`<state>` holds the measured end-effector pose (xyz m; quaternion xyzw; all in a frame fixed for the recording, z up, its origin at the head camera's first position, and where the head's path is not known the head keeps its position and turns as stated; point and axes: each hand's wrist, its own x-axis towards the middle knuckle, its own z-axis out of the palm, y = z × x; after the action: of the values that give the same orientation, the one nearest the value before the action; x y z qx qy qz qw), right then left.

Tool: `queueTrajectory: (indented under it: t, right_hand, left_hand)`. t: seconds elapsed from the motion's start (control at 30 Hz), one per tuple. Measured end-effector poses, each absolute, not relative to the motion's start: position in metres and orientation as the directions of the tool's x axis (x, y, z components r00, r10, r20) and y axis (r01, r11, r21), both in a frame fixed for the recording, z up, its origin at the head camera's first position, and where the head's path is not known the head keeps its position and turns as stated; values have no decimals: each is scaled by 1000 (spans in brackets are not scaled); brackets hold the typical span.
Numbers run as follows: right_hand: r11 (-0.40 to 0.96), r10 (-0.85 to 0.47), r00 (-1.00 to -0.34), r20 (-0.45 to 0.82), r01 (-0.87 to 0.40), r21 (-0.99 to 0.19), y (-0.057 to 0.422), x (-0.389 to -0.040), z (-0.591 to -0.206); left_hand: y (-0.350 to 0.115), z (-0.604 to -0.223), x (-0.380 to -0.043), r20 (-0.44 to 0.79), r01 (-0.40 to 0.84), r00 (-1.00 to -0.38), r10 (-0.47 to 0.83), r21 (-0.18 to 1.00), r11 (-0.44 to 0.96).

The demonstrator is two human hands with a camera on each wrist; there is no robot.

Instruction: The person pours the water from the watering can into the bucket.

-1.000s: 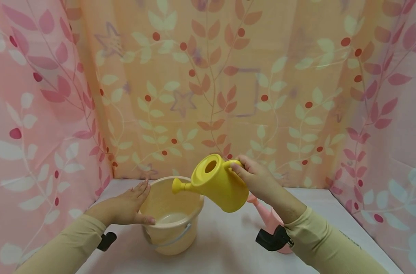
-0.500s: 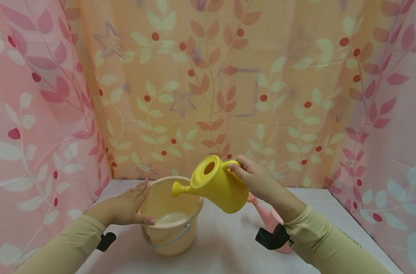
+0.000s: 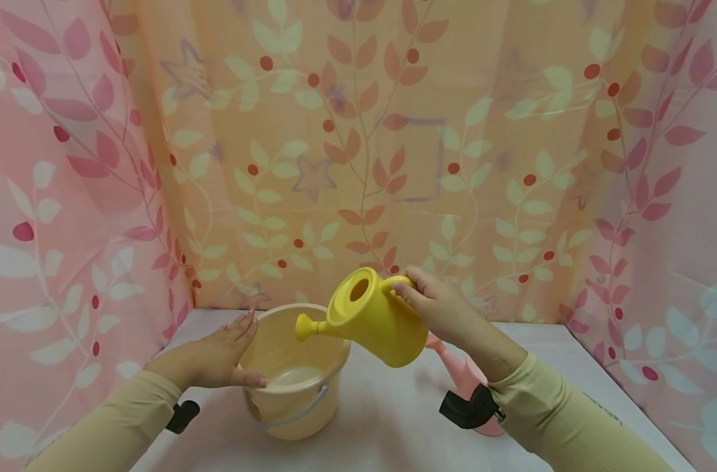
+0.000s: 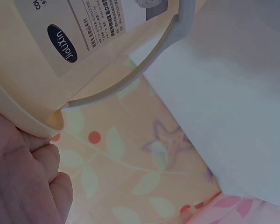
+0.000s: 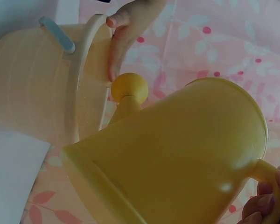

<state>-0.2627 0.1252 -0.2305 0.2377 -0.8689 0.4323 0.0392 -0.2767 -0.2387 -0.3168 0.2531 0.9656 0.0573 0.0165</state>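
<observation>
My right hand (image 3: 438,308) grips the handle of a yellow watering can (image 3: 388,328) in the head view. The can is raised and tilted left, its spout head over the mouth of a cream bucket (image 3: 299,413). My left hand (image 3: 217,354) lies across the bucket's left rim, fingers extended and thumb on the near edge. In the left wrist view, part of the left hand (image 4: 28,172) shows against the rim, below a printed label (image 4: 79,32). The right wrist view has the yellow can (image 5: 177,154) large in front, with the bucket (image 5: 37,84) behind it. No water is visible.
A pink watering can (image 3: 467,380) stands on the white tabletop (image 3: 394,426), partly hidden by the right forearm and the black wrist camera (image 3: 470,408). The bucket's pale handle (image 3: 299,414) hangs down its front. Leaf-patterned curtains (image 3: 358,164) enclose the back and both sides.
The yellow watering can has tipped very slightly more to the left. The left hand and the bucket stay where they were.
</observation>
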Motion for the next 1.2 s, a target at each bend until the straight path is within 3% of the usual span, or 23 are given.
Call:
queueTrajectory:
  t: [1.2]
  right_hand:
    - [571, -397, -872, 285, -478, -667, 121, -260, -220]
  left_hand:
    - [-240, -319, -279, -10, 487, -871, 491, 109, 867]
